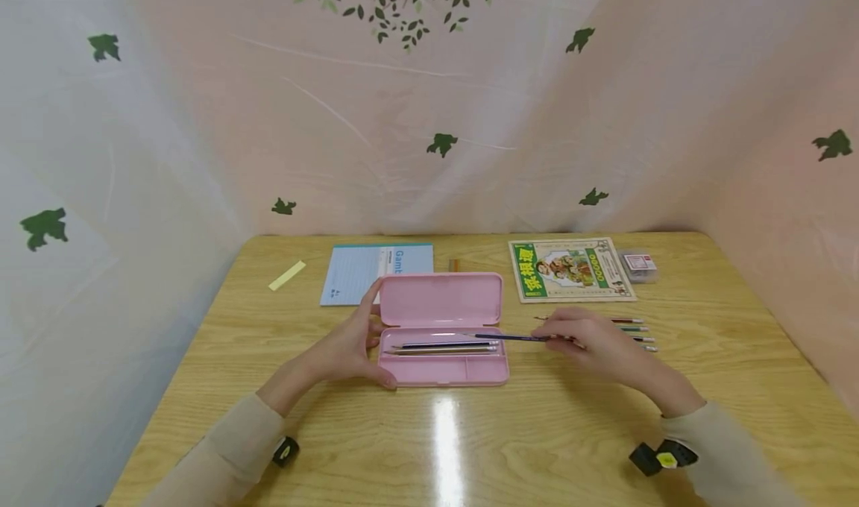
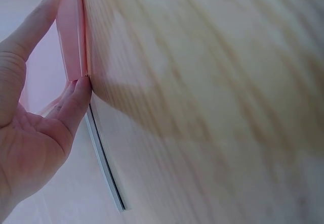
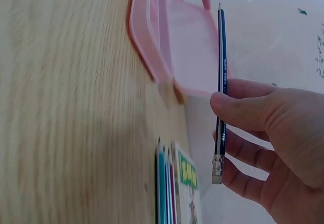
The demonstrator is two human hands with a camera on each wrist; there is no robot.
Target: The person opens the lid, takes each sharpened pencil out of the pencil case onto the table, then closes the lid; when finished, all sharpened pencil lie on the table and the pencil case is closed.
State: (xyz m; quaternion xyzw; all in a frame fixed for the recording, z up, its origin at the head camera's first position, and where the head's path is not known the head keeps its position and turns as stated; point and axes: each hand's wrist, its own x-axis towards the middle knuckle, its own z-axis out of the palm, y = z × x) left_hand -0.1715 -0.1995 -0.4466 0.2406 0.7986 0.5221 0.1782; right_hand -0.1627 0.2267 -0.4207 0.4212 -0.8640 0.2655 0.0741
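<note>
A pink pencil case (image 1: 486, 371) lies with its lid (image 1: 441, 300) raised at the back. Inside it are several pencils (image 1: 439, 350), side by side in the long compartment. My left hand (image 1: 349, 343) grips the case at its left end, thumb at the front corner and fingers by the hinge and lid. Between thumb and fingers, my right hand (image 1: 590, 343) pinches a dark blue pencil (image 3: 221, 57). Its sharpened tip points left over the case, while the eraser end stays by the palm. Several more pencils (image 1: 631, 329) lie on the table beyond the right hand.
Behind the case lie a light blue notebook (image 1: 356, 272) and a small orange-brown item (image 1: 454, 265). A yellow strip (image 1: 287, 275) is at the left. An illustrated booklet (image 1: 570, 270) sits back right, beside a small clear box (image 1: 640, 267). Draped cloth (image 1: 376, 171) encloses the table.
</note>
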